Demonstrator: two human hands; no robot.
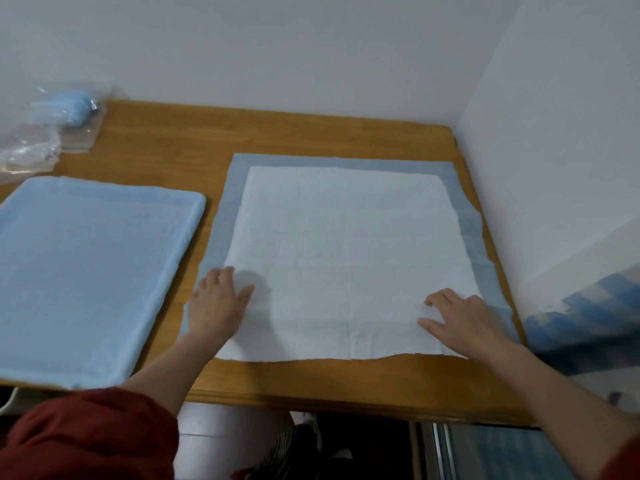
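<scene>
Head view: I read both hands as flattening the pad [346, 251], a white sheet with a blue border lying unfolded on the table [166, 147] under both palms. Left hand [216, 299] lies palm down, fingers straight and close together, thumb out, holding nothing, on the pad's near left corner. Right hand [460, 320] is also palm down, fingers spread wide, gripping nothing, on the near right corner. Risks as I judge them: the sheet looks thin and the wood smooth, so if one hand pushes harder than the other the whole pad may skid or twist rather than flatten. Fold creases run ahead of both hands, and a sweep across them could bunch the sheet into new wrinkles. Outboard of the right hand the blue border reaches the table's side edge and seems to lap over it, so an outward stroke there could drag that side off. Behind both wrists the pad's near edge sits close to the table front, wavy and with no blue border showing; I cannot tell if it is tucked under, and a pull toward me might curl it more. Just outboard of the left hand lies the blue stack [93, 271], so a wide sweep could nudge it. Plastic bags [41, 133] sit well beyond that hand, low risk.
</scene>
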